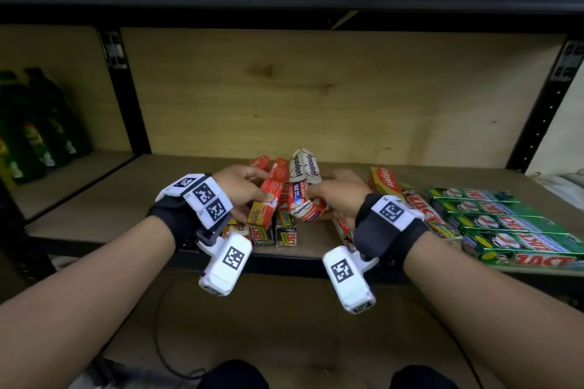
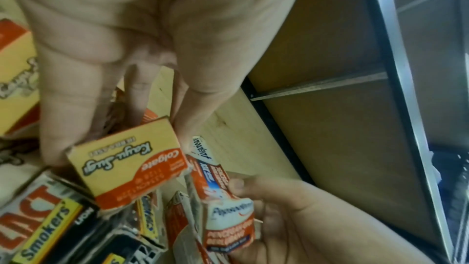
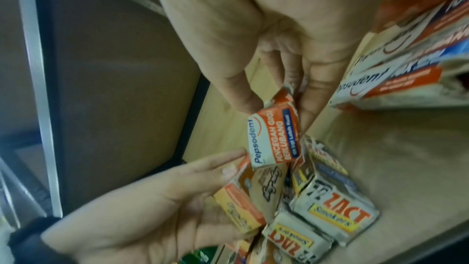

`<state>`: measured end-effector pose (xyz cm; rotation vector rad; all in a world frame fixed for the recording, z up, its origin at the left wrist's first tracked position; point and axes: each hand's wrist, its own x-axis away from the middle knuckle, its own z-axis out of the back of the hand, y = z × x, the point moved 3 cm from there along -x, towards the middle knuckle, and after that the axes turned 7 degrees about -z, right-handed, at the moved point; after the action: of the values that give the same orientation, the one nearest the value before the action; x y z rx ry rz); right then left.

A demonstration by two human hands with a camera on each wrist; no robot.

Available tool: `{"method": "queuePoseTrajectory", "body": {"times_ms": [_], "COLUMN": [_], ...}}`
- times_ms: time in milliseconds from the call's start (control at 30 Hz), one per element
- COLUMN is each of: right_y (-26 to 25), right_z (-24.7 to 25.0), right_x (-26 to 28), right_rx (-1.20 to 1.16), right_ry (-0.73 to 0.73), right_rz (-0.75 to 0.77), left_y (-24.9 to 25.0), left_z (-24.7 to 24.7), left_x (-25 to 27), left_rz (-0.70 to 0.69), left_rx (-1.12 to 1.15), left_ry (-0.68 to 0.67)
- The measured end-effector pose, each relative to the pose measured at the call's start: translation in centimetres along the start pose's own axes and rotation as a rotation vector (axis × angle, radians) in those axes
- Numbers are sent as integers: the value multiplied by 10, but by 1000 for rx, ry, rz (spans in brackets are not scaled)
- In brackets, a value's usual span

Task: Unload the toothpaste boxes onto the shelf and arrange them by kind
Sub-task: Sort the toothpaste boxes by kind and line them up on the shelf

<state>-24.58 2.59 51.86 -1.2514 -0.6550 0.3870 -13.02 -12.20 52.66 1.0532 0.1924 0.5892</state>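
On the wooden shelf board, the left hand grips a red-and-yellow Colgate cardboard box, fingers curled round it, its long axis tilted up and away. Just beside it, the right hand pinches a white-and-red Pepsodent carton by its near end, also tilted up. Both cartons are lifted over a jumbled pile of black Zact Smokers boxes, directly ahead between the hands. Far right, green Zact boxes lie flat in a neat row, long axes crosswise.
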Motion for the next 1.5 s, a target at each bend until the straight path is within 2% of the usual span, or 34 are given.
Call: {"method": "queuePoseTrajectory", "body": {"times_ms": [133, 233, 333, 500, 767, 933, 1067, 1200, 1300, 1500], "right_y": [3, 4, 5, 2, 0, -8, -16, -9, 1, 26], "right_z": [-25, -38, -48, -45, -24, 13, 61, 112, 146, 185], "right_x": [-6, -8, -12, -8, -10, -3, 4, 9, 15, 29], "right_rx": [56, 113, 250, 499, 554, 602, 691, 718, 841, 1113], "right_ry": [9, -9, -36, -13, -19, -1, 89, 176, 262, 326], "right_rz": [63, 65, 57, 128, 101, 128, 168, 114, 94, -23], "left_y": [2, 2, -3, -8, 3, 24, 47, 65, 71, 85], "left_z": [9, 16, 22, 26, 16, -1, -28, -68, -100, -152], "left_x": [2, 6, 10, 12, 14, 16, 9, -6, -16, -34], "left_rz": [-189, -273, -292, -317, -305, -336, -372, -359, -302, -234], "left_rx": [-219, -266, -353, -326, -409, -507, -487, -372, -232, -215], "left_ry": [87, 67, 63, 71, 104, 160, 138, 58, -16, -131]}}
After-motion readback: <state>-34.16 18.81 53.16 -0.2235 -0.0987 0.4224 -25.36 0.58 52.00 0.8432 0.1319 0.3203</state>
